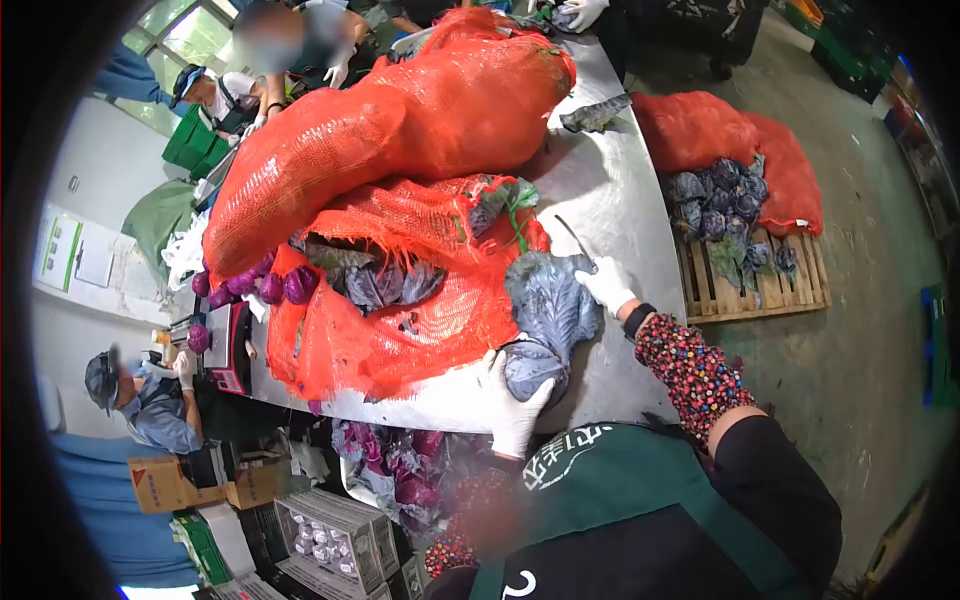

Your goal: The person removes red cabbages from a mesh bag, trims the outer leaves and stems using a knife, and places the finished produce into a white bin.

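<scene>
My left hand [515,405], in a white glove, is wrapped round the side of a purple cabbage [532,368] at the near edge of the metal table [630,370]. Large outer leaves [553,295] spread beyond the cabbage. In my right hand [608,285], also gloved, is the handle of a thin dark tool [572,236], most of it hidden by the fingers; this hand is beside the leaves. An opened red mesh sack [430,335] with loose leaves lies left of the cabbage, and a full red sack [400,125] lies behind it.
Below the table's near edge, a bin holds purple leaves [415,470]. A scale [230,345] and peeled cabbages [270,288] are at the left. Co-workers are at the far side and left. On the right, a wooden pallet [760,295] bears cabbages and red sacks [700,125].
</scene>
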A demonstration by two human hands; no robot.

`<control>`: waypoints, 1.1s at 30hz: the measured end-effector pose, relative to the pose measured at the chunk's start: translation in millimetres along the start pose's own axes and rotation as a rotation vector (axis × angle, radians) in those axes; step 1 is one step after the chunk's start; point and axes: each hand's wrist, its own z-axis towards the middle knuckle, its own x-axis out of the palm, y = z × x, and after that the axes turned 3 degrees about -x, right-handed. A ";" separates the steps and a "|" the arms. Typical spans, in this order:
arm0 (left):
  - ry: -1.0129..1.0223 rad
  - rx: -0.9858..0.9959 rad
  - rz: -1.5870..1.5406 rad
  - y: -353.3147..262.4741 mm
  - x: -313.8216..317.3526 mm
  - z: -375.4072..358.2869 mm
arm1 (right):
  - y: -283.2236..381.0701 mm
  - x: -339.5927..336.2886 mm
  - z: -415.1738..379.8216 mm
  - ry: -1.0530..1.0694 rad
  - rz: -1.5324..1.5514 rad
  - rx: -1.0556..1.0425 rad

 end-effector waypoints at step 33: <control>0.357 -0.338 -0.416 48.9 -35.4 37.6 | 37.0 21.9 -153.3 0.183 -0.469 -0.794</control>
